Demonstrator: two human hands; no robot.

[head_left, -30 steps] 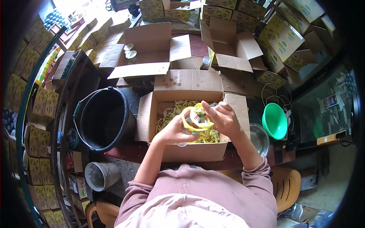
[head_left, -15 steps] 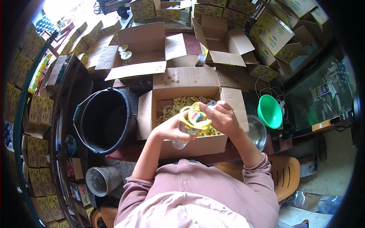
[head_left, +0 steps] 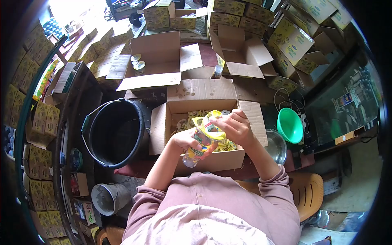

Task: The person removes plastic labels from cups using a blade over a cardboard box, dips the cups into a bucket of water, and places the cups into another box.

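Observation:
My left hand [head_left: 186, 139] is wrapped round a clear plastic jar [head_left: 197, 151] with a colourful label, its bottom tilted down toward me. A yellow label strip [head_left: 209, 131] with a printed part loops at the jar's upper end. The fingers of my right hand [head_left: 235, 127] are closed on this strip. Both hands are over an open cardboard box [head_left: 212, 162], which holds many yellow strips [head_left: 226, 145].
A black bucket [head_left: 116, 132] stands left of the box, a grey bucket [head_left: 109, 199] below it. On the right are a green bowl [head_left: 290, 125] and a steel bowl [head_left: 276, 146]. Open cartons [head_left: 157, 47] lie behind; an orange chair [head_left: 307, 190] is at lower right.
The jar in my left hand has tipped, so its labelled side and bottom now show toward me. My right hand stays at the yellow strip. The camera view has shifted slightly.

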